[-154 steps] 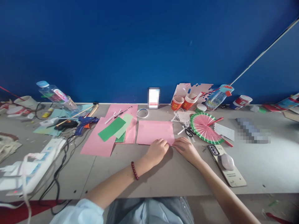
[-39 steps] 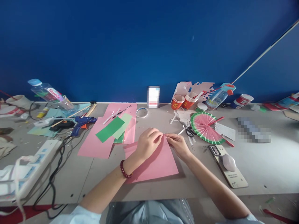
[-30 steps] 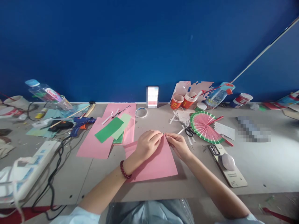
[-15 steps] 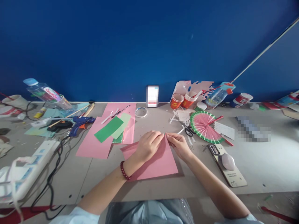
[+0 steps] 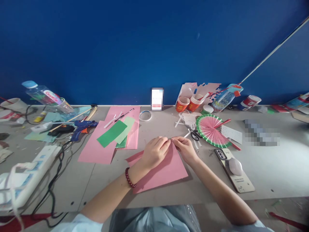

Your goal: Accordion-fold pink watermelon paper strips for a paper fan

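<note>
A sheet of pink paper (image 5: 166,172) lies slanted in front of me, its far corner lifted between my hands. My left hand (image 5: 156,152), with a dark red bead bracelet on the wrist, pinches that corner from the left. Close beside it, my right hand (image 5: 184,148) grips the same corner between thumb and fingertips. The fingertips almost meet, and whatever fold lies between them is too small to make out. Left of the sheet, green paper strips (image 5: 112,133) rest on more pink paper (image 5: 96,151).
A roll of tape (image 5: 145,116) lies beyond my hands. To the right are scissors (image 5: 195,135), a pink-and-green paper fan (image 5: 210,130) and a phone (image 5: 241,183) with a mouse (image 5: 235,166) on it. Leftward sit a blue glue gun (image 5: 83,127) and a power strip (image 5: 36,174).
The pink sheet has turned slightly, its near right corner moving right and its near left edge coming closer to me. Both hands keep their pinch on the far corner.
</note>
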Demonstrator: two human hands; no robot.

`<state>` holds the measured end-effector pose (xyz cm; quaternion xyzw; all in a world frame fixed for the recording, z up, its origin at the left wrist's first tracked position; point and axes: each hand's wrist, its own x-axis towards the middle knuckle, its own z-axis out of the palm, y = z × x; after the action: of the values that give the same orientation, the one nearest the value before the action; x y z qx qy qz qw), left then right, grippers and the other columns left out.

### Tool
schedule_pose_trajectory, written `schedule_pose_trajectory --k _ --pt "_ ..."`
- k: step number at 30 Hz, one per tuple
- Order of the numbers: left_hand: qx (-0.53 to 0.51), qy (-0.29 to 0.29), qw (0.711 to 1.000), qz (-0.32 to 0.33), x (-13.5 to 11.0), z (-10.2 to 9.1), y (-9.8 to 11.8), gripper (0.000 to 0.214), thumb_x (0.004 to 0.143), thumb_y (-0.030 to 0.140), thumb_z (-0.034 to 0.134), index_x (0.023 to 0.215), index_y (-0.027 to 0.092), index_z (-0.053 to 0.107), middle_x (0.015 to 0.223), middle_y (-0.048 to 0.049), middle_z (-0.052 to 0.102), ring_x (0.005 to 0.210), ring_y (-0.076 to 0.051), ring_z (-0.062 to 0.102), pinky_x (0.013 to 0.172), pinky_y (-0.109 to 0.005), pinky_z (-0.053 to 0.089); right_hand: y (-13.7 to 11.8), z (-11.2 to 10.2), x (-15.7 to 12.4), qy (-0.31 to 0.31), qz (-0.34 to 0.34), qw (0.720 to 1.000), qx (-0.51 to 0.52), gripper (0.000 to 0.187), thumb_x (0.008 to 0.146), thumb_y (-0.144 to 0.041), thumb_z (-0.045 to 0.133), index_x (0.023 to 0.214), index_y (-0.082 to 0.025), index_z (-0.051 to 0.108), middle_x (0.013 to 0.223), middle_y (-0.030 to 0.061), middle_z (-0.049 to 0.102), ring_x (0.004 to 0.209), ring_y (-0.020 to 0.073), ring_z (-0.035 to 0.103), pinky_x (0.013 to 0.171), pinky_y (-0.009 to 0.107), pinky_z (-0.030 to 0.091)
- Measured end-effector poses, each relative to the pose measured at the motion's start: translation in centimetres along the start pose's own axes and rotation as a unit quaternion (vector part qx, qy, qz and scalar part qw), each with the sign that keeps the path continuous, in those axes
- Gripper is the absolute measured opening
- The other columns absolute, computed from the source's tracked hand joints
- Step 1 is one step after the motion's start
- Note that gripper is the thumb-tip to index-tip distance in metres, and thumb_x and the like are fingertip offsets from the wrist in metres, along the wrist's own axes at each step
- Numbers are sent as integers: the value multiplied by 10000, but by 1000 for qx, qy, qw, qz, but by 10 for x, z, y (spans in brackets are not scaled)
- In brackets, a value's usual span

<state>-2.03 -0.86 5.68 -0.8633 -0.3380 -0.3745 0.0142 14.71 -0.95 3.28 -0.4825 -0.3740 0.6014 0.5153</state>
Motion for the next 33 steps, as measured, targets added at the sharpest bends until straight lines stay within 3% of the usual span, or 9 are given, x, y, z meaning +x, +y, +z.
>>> schedule_pose_trajectory --k 3,7,9,12,19,22,25,28,33 --pt "-134 -37 982 -125 3 -5 1 221 901 183 453 1055 209 610 972 -60 667 864 -164 642 751 -284 529 -2 -1 0 14 -5 1000 -19 265 640 -442 771 700 -188 724 595 5 639 522 117 500 516 255 389" --pt "-267 -132 919 -259 9 -11 -4 251 904 296 487 1113 220 602 915 -30 703 814 -160 659 703 -250 522 -3 -1 -1 21 -22 998 -56 276 643 -450 762 694 -184 710 628 19 652 546 130 518 521 255 385" --pt "-274 -176 909 -261 11 -14 -8 228 905 339 489 1005 212 651 836 -21 709 753 -165 655 656 -245 503 -1 -1 0 21 -34 997 -71 273 663 -451 747 695 -183 702 634 21 651 552 132 521 522 252 386" --pt "-242 -202 919 -238 11 -15 -11 248 923 329 457 888 217 675 779 -6 708 686 -162 640 602 -239 469 2 -2 0 19 -32 996 -76 277 687 -451 728 691 -178 682 605 4 625 531 116 503 509 239 373" --pt "-187 -199 939 -208 3 -10 -15 392 881 86 403 1127 274 644 1091 -1 703 936 -199 671 790 -302 505 4 -1 0 29 -3 999 -43 264 687 -424 728 672 -176 640 565 -24 574 515 102 481 500 226 358" --pt "-198 -197 937 -209 4 -11 -14 384 889 101 402 1161 254 625 1167 -17 671 1026 -204 642 866 -316 490 4 -1 0 29 20 999 -13 247 673 -401 741 662 -178 636 570 -27 587 513 100 491 503 223 365" --pt "-238 -206 924 -217 8 -15 -14 287 940 242 397 1026 234 671 998 -18 715 879 -193 660 764 -287 496 2 -1 0 24 28 999 -9 242 663 -402 745 665 -180 648 565 -26 597 502 101 490 506 229 379" --pt "-275 -216 905 -241 10 -16 -17 343 948 323 379 850 202 685 762 -5 685 690 -161 612 618 -248 452 0 2 -1 13 22 999 -34 264 654 -421 747 671 -171 664 571 -16 605 510 108 499 519 239 397" --pt "-320 -215 882 -272 12 -13 -22 352 916 399 438 796 166 672 717 0 640 661 -138 547 588 -231 392 -1 6 -5 -2 12 1000 -29 283 700 -448 709 698 -167 678 600 -6 608 543 113 524 530 232 414"
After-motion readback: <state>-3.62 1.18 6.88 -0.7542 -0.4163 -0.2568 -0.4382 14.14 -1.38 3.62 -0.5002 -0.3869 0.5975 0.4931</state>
